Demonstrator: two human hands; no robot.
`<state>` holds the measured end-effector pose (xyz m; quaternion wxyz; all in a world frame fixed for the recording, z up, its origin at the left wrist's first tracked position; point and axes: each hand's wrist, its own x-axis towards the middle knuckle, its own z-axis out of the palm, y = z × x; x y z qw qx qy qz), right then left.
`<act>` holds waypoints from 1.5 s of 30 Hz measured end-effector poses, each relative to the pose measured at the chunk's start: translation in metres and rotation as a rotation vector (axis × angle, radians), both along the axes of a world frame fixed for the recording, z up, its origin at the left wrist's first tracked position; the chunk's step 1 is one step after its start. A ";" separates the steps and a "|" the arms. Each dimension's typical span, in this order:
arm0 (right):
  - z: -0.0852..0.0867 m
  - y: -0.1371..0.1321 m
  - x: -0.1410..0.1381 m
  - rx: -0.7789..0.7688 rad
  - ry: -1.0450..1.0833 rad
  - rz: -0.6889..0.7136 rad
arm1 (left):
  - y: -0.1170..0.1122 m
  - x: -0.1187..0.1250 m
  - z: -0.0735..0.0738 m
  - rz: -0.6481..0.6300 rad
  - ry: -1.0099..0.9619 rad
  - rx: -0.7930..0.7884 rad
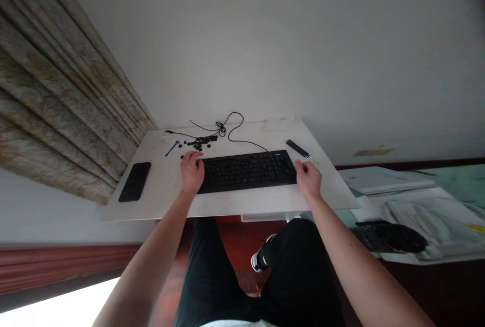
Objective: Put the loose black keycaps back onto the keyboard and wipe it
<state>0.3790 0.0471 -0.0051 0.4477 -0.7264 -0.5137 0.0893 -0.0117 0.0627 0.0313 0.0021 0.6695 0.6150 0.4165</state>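
Note:
A black keyboard (248, 171) lies across the white table in front of me. Its left end is in my left hand (192, 171), which is closed around the edge with the fingers at the far corner. My right hand (309, 178) closes on the right end, thumb toward the keys. Behind the keyboard, near my left hand, several loose black keycaps (200, 143) are scattered. A slim blue tool (172, 148) rests to their left. Beyond my right hand lies a black-handled tool (297, 148) with a pale tip that I cannot make out clearly.
The keyboard's cable (246, 141) loops along the back of the table (242, 205), partly bundled. A dark phone (135, 182) lies at the left. Curtains (76, 79) hang on the left, and a wall rises behind. Lower right, a surface holds papers (386, 180) and a black item (394, 236).

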 end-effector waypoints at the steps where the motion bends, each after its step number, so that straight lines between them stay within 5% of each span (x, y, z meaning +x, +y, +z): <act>1: 0.000 0.000 0.000 0.001 -0.001 0.002 | 0.009 -0.018 0.003 0.060 0.039 -0.049; 3: -0.001 0.000 0.000 0.004 0.000 0.000 | 0.024 -0.048 0.006 0.130 0.147 -0.185; 7: -0.001 0.001 0.000 -0.010 0.008 -0.006 | 0.037 -0.078 -0.001 0.031 0.359 -0.355; 13: -0.001 0.001 0.001 -0.016 0.003 -0.003 | 0.046 -0.079 -0.012 -0.029 0.423 -0.320; 20: -0.003 0.003 0.002 -0.021 0.003 -0.005 | 0.048 -0.070 -0.008 0.010 0.381 -0.324; 23: -0.003 0.003 0.003 -0.019 0.010 -0.004 | 0.048 -0.066 -0.002 0.064 0.165 -0.296; 26: -0.004 0.003 0.003 -0.019 0.011 -0.009 | 0.046 -0.056 0.005 0.107 -0.383 -0.238; 31: -0.003 0.002 0.002 0.000 0.016 -0.012 | 0.025 -0.028 0.016 -0.225 -1.277 -0.325; 34: -0.002 0.002 0.001 0.006 0.017 -0.009 | 0.005 -0.011 0.016 -0.359 -1.390 -0.354; 41: -0.001 0.000 -0.001 0.009 0.025 -0.006 | -0.036 0.027 0.010 -0.464 -1.206 -0.408; 45: -0.001 0.001 0.001 0.014 0.050 -0.003 | -0.053 0.048 0.014 -0.457 -1.338 -0.484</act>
